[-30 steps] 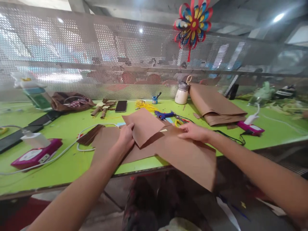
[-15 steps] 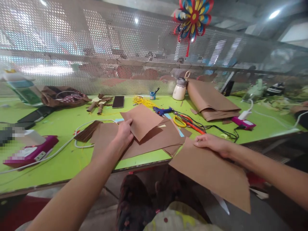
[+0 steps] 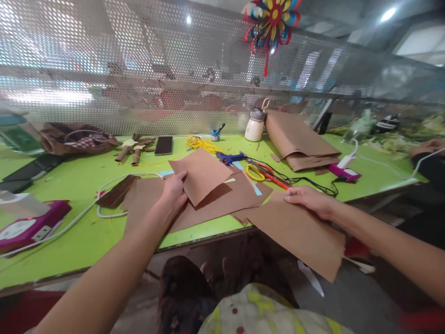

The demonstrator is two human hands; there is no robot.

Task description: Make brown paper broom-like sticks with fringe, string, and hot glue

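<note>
Paper in both grips: my left hand (image 3: pixel 174 189) pinches the small brown sheet (image 3: pixel 205 176) over loose brown sheets (image 3: pixel 239 197); my right hand (image 3: pixel 311 200) holds the longer brown sheet (image 3: pixel 302 227) past the table (image 3: pixel 83 250) edge. Both look cut, unjoined. Scissors (image 3: pixel 279 181) unheld. Can't tell what remains.

Small ceiling lights (image 3: pixel 388 15) glared white against a dim roof, and brightness came through the mesh (image 3: pixel 139 69), leaving a streak at left. Below the table (image 3: pixel 83 232) it was dark. The edges looked stretched and soft; a small patch was pixelated.
</note>
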